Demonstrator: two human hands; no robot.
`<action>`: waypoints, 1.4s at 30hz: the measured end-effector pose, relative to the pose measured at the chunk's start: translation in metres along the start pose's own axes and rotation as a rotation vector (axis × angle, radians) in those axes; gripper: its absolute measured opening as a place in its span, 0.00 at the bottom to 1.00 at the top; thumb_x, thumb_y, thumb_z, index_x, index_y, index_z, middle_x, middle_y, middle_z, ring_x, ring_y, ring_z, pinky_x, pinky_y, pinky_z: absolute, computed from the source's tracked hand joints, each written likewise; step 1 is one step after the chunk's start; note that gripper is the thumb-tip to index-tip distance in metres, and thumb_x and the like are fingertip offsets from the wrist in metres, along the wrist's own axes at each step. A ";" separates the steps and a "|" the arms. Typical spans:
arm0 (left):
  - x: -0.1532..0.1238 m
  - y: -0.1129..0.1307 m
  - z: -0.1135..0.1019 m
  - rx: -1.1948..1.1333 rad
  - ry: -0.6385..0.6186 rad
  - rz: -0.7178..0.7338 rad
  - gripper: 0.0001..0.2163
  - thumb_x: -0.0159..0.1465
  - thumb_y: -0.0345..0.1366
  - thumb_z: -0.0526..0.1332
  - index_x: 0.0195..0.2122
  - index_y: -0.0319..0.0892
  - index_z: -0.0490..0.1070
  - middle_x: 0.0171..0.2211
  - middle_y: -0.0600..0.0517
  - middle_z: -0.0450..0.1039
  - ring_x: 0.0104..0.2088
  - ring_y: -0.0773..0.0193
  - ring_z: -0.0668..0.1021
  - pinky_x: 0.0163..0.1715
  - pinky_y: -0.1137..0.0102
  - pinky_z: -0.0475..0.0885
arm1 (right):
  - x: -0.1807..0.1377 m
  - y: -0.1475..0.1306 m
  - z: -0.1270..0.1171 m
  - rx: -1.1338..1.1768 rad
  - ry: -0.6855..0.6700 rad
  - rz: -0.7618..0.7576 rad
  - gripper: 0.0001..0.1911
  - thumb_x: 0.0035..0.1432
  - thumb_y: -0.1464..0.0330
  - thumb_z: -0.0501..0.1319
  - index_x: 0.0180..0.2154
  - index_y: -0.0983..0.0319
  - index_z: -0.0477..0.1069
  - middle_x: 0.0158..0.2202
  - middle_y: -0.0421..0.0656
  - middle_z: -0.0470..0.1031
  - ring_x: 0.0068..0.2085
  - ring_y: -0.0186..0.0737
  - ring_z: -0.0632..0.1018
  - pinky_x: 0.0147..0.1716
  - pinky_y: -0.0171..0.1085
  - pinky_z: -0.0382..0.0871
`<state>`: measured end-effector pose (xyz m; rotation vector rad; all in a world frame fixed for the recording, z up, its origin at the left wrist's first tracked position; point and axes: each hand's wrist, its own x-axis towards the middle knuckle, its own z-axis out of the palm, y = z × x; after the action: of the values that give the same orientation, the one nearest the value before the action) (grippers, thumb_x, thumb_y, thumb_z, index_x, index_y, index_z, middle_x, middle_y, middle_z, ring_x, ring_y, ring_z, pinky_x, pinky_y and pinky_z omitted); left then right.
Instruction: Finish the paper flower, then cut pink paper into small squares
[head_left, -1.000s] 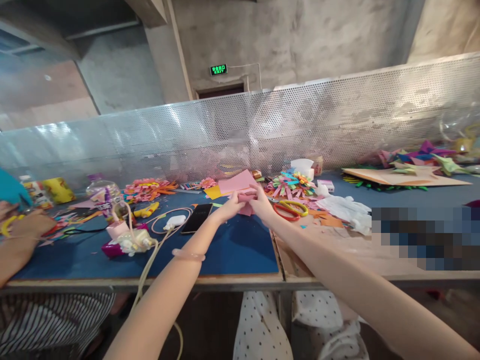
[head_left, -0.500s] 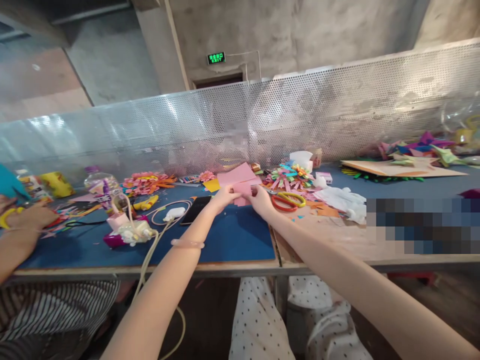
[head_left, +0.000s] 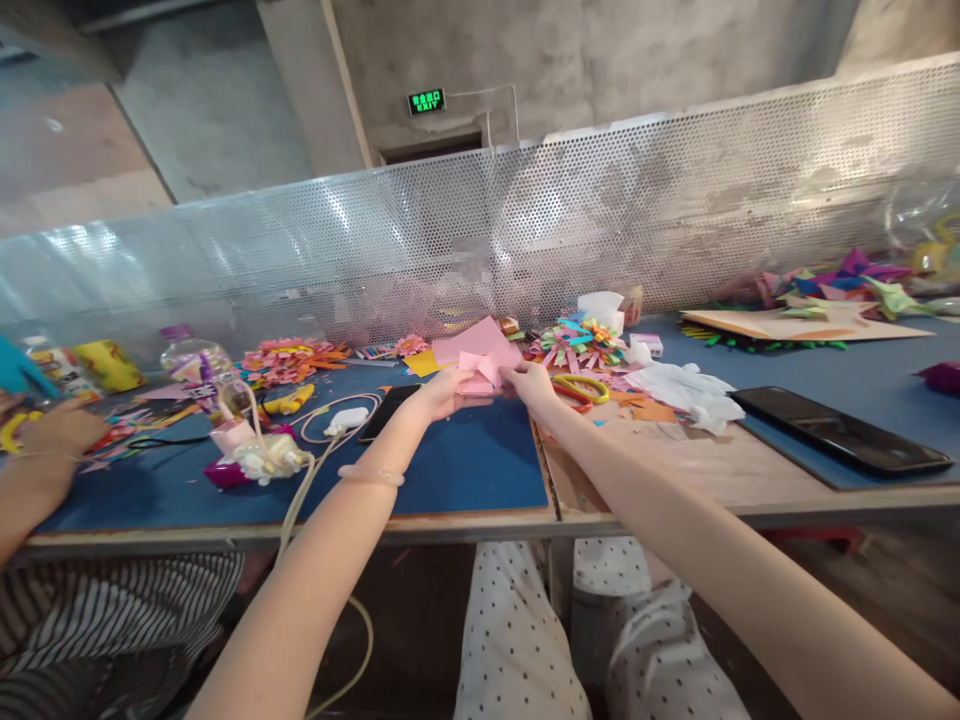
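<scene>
A folded piece of pink paper [head_left: 481, 370] is pinched between my two hands, above the blue table mat. My left hand [head_left: 444, 392] closes on its left edge, and a pale bangle circles that wrist. On the right edge, my right hand [head_left: 529, 386] grips the same paper with thumb and fingers. Behind it lies a larger pink sheet [head_left: 480, 338], with a yellow sheet [head_left: 424, 363] at its left. Scissors with red and yellow handles [head_left: 583, 390] rest just right of my right hand.
To the left are a phone [head_left: 384, 412], white cables, a plastic bottle [head_left: 187, 352] and a co-worker's hand [head_left: 66, 430]. At right lie a white plastic bag [head_left: 686, 392] and a large black phone [head_left: 844, 430]. Paper-strip piles [head_left: 577, 345] line the perforated metal divider [head_left: 390, 260].
The pink paper between my hands now shows a raised, folded flap facing me. My hands have shifted only slightly. The view has moved a little.
</scene>
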<state>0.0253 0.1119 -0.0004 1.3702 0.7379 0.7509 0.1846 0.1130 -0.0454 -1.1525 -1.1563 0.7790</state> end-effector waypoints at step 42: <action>0.006 -0.006 -0.005 0.137 0.158 0.187 0.23 0.50 0.35 0.67 0.47 0.39 0.69 0.43 0.41 0.74 0.42 0.53 0.77 0.41 0.58 0.73 | 0.010 0.001 -0.005 0.143 -0.033 -0.087 0.10 0.39 0.73 0.65 0.27 0.64 0.67 0.22 0.39 0.72 0.24 0.34 0.73 0.23 0.33 0.68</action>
<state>0.0245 0.1193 -0.0065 1.5318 0.8036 0.9794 0.1922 0.1207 -0.0437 -0.9678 -1.1510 0.8028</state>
